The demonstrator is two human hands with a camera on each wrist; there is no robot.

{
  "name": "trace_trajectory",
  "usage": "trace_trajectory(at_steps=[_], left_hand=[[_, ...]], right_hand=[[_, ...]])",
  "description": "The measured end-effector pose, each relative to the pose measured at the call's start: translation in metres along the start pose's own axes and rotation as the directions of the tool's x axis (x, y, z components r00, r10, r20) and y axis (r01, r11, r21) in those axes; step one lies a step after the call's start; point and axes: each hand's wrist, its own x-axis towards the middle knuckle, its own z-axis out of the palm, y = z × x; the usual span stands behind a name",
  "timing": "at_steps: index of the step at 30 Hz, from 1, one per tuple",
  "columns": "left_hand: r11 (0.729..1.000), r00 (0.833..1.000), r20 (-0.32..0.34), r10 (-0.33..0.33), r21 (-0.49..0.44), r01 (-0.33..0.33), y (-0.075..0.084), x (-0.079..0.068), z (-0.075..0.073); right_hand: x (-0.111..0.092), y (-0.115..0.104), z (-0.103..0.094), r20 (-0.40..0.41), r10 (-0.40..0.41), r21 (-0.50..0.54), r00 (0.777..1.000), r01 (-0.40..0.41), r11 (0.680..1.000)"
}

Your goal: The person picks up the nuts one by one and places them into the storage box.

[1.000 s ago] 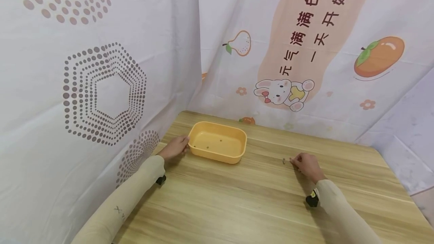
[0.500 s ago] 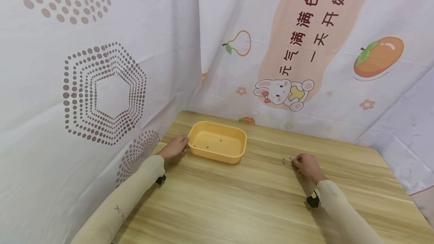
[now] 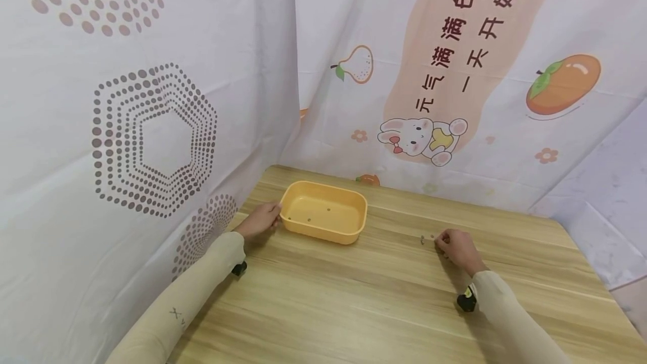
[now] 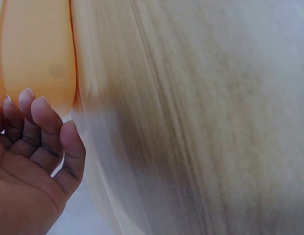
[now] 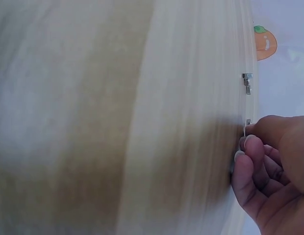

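Note:
My left hand (image 3: pixel 260 221) holds the left end of a yellow plastic tray (image 3: pixel 356 236), fingers curled at its outer wall in the left wrist view. Inside the tray lie small metal nuts (image 3: pixel 328 209), scattered apart. To the right, my right hand (image 3: pixel 459 249) is low over the table, its thumb and fingertips pinched together. A small dark piece (image 5: pixel 242 143), which looks like another nut, shows between those tips, mostly hidden. Just left of the fingers, loose metal nuts (image 3: pixel 422 240) rest on the wood; the right wrist view shows their shiny metal (image 5: pixel 247 77) close up.
The wood-grain table (image 3: pixel 323 296) extends under both arms. A white curtain with a dotted pattern (image 3: pixel 227 72) stands close along the left side. Behind the table hangs a printed cloth (image 3: pixel 333 128) with fruit and a rabbit.
My right hand has shifted slightly right, away from the loose nuts, its fingertips still together; in the last half second it barely moves. The left hand and the tray stay in place.

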Motion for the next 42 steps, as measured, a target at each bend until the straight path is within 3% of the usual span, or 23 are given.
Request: trace_trajectory(at_steps=[15, 27, 42], left_hand=[[1.000, 1.000, -0.002, 0.017, -0.007, -0.017, 0.000, -0.001, 0.000], [0.999, 1.000, 0.001, 0.031, -0.006, -0.031, -0.001, -0.001, -0.001], [1.000, 1.000, -0.001, 0.012, -0.016, -0.012, 0.001, -0.002, 0.001]], right_hand=[[-0.001, -0.004, 0.001, -0.025, -0.039, -0.017, 0.999, 0.038, 0.999], [-0.001, -0.009, 0.000, -0.019, -0.020, 0.013, 1.000, 0.020, 1.000], [0.001, -0.019, 0.000, -0.043, -0.046, -0.016, 0.998, 0.045, 0.999]])
